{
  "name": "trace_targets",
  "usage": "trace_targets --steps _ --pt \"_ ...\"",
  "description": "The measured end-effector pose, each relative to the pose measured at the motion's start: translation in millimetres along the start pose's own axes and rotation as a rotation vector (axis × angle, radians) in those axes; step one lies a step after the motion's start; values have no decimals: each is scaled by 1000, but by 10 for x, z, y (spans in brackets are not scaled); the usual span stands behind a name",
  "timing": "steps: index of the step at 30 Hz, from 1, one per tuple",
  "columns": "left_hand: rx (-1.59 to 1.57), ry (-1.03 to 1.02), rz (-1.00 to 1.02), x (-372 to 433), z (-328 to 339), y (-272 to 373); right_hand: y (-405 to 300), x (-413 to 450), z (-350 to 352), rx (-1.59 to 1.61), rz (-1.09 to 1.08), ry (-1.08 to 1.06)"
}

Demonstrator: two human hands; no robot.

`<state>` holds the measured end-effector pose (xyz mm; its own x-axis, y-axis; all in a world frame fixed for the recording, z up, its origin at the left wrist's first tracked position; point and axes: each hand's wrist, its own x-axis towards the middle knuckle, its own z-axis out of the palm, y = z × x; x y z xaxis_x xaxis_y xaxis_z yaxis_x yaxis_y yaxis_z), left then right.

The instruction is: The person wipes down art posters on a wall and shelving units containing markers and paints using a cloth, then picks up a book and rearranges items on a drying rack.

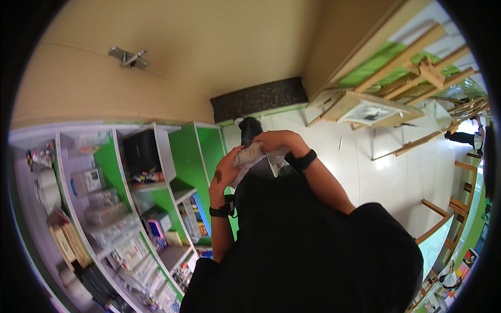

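A bunched, off-white cloth (250,153) is held between my two hands in front of my body. My left hand (225,168) grips its left end, with the fingers curled around the fabric. On the other side my right hand (276,141) has hold of the upper right part, its fingers bent over the folds. Black bands circle both wrists. Below the cloth, one dark shoe (250,127) shows on the floor. A pale, pointed piece (275,166), too blurred to name, hangs under my right hand.
Green-and-white shelving (184,156) with boxes and supplies stands at left. Ahead are a tan door with a metal lever handle (131,58) and a dark threshold step (260,98). Wooden easels (415,74), a drawing board (372,111) and glass-topped tables (436,238) occupy the right.
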<state>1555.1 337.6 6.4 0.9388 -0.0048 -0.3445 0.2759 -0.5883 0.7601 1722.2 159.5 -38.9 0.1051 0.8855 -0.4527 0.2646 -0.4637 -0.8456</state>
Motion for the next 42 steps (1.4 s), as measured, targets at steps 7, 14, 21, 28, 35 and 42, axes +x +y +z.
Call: trace_targets --steps 7,14,21,28,35,42 --pt "341 942 853 1728 -2026 1646 -1929 -696 -2171 -610 -449 1335" --pt "632 1636 826 3992 -2542 1920 -1808 473 -3984 -904 -586 1873" --pt "476 1552 965 4032 -2222 1489 -1289 583 -3728 -894 -408 1746" --pt "578 1424 968 4203 -1916 940 -762 867 -3435 -711 -346 1762" --pt "429 1169 862 4014 -1605 563 -603 970 -2999 -548 -277 1685" --pt "431 1153 826 3810 -1964 1376 -822 288 -3344 -586 -221 1645"
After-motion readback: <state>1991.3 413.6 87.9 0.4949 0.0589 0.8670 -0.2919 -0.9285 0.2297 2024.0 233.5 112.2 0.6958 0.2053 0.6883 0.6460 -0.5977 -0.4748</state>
